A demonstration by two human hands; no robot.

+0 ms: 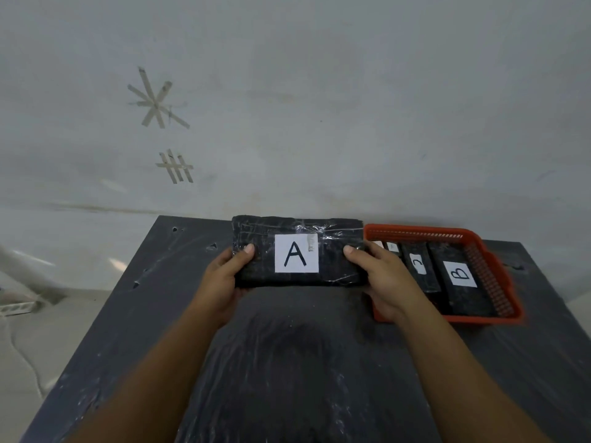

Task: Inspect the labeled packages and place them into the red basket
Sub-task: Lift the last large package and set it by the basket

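A black wrapped package with a white label "A" (pixel 297 241) is held up above the far middle of the table, label facing me. My left hand (pixel 228 271) grips its left end, thumb on the front. My right hand (pixel 380 276) grips its right end the same way. The red basket (pixel 415 233) stands on the table to the right, just beside the held package. Inside it lie a package labelled "B" (pixel 463 282), another with a small label (pixel 420 266), and more labelled packages partly hidden behind my right hand.
The dark scuffed table (pixel 287 362) fills the lower view, with its left edge running diagonally. Behind it is a grey wall with tape marks (pixel 156 100). A white cable (pixel 22 356) lies on the floor at the left.
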